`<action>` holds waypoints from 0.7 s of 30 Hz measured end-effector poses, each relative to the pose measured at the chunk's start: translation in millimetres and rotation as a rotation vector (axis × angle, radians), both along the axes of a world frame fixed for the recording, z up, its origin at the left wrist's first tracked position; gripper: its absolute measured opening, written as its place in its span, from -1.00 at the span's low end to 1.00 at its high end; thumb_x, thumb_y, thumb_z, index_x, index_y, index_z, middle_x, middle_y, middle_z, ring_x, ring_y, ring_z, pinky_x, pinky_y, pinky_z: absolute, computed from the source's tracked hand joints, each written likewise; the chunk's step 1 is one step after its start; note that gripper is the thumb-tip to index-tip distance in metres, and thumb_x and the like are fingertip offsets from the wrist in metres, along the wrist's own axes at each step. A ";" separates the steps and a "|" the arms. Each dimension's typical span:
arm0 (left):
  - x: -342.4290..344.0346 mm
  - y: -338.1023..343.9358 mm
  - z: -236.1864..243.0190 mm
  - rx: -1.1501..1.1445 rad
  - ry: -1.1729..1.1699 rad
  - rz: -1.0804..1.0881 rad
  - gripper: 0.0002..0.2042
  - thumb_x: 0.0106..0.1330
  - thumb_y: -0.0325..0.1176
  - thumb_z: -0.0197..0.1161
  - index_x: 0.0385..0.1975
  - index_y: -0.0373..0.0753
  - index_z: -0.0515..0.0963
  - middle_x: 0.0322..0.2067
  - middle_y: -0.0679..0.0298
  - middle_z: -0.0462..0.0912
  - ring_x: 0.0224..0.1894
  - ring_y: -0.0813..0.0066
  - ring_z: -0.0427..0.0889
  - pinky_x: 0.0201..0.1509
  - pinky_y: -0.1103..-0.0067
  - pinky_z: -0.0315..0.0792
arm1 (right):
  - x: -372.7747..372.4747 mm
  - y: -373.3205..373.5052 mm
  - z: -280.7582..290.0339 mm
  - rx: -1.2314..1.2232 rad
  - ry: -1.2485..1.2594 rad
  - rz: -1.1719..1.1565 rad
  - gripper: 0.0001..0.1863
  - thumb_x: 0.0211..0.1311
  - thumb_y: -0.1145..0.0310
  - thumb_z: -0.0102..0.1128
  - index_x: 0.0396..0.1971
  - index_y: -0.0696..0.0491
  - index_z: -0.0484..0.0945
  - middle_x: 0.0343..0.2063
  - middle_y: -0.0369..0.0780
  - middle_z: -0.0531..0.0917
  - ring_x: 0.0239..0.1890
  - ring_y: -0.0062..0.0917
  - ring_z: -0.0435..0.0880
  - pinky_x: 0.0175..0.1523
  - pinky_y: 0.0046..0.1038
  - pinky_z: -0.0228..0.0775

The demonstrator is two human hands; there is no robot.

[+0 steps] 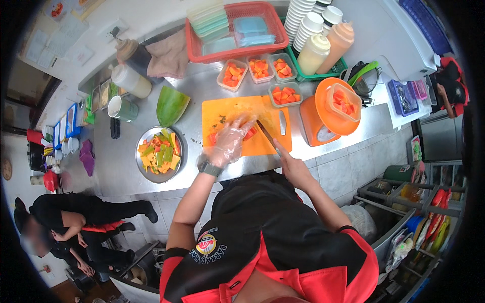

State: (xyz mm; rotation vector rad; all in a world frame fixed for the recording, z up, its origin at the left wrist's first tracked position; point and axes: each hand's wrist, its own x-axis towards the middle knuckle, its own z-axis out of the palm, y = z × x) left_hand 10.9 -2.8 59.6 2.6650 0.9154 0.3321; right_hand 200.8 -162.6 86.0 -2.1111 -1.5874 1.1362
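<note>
- left hand [227, 139] in a clear glove, blurred, laid over the fruit with fingers stretched forward; whether they grip it, I cannot tell
- fruit [250, 133], red-orange, partly under the left hand and showing at both sides of it; it lies on the board
- right hand [293, 169], bare, closed round the handle of the knife [266, 133]; the blade points forward and leftward from that hand, its tip just beside the left fingers
- board [242, 106], orange, beneath the left hand; dark seeds lie on it ahead of that hand
- watch [210, 167] on the wrist just behind the left hand
- plate [154, 177], left of the left hand; heaped with green, yellow and orange pieces
- wedge [173, 105], green-skinned, ahead and to the left of the left hand, beyond the plate
- cup [124, 109], farther left of the left hand than the wedge; two bottles stand beyond it
- four tubs [285, 104] of cut fruit, ahead of both hands, past the board's far edge; the nearest sits at its far right corner
- scale [311, 118], orange, ahead and to the right of the right hand; another tub of cut fruit rests on its pan
- red basket [237, 56], farther ahead of the left hand than the tubs; it holds lids and stacked containers
- cloth [168, 54], brown, left of the red basket, well ahead of the left hand
</note>
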 end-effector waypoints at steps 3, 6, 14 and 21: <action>9.3 15.8 6.0 -0.132 0.130 -0.167 -0.43 0.05 -0.59 0.11 0.16 -0.08 0.46 0.14 0.09 0.47 0.15 0.07 0.45 0.20 0.32 0.36 | 7.7 -7.3 -14.2 -0.007 0.059 -0.044 -0.36 0.41 0.42 -0.21 0.43 -0.32 -0.06 -0.61 -0.02 0.59 -0.50 -0.20 0.64 -0.22 -0.17 0.47; 16.6 34.9 3.0 -0.291 0.189 -0.244 -0.45 0.07 -0.53 0.19 0.16 -0.08 0.46 0.14 0.09 0.45 0.15 0.05 0.44 0.21 0.34 0.36 | 10.8 -9.7 -18.1 -0.023 0.089 -0.083 -0.37 0.42 0.41 -0.22 0.43 -0.33 -0.06 -0.64 -0.10 0.57 -0.52 -0.30 0.63 -0.20 -0.24 0.48; 12.5 6.9 -4.3 -0.344 0.002 0.072 -0.42 0.06 -0.34 0.36 0.15 -0.24 0.43 0.06 -0.05 0.45 0.12 -0.01 0.45 0.16 0.34 0.41 | 4.2 -4.4 -15.6 -0.008 0.196 -0.092 -0.35 0.40 0.36 -0.21 0.42 -0.36 -0.12 -0.55 0.13 0.60 -0.40 0.06 0.62 -0.15 -0.01 0.41; 8.9 -31.9 -11.2 -0.545 -0.316 0.368 -0.35 0.03 -0.47 0.40 0.21 -0.30 0.36 0.03 0.05 0.41 -0.18 0.34 0.52 -0.08 0.53 0.51 | -3.5 -2.0 -19.0 -0.009 0.141 -0.025 -0.35 0.41 0.34 -0.20 0.42 -0.36 -0.12 -0.53 0.15 0.60 -0.39 0.06 0.62 -0.16 0.00 0.42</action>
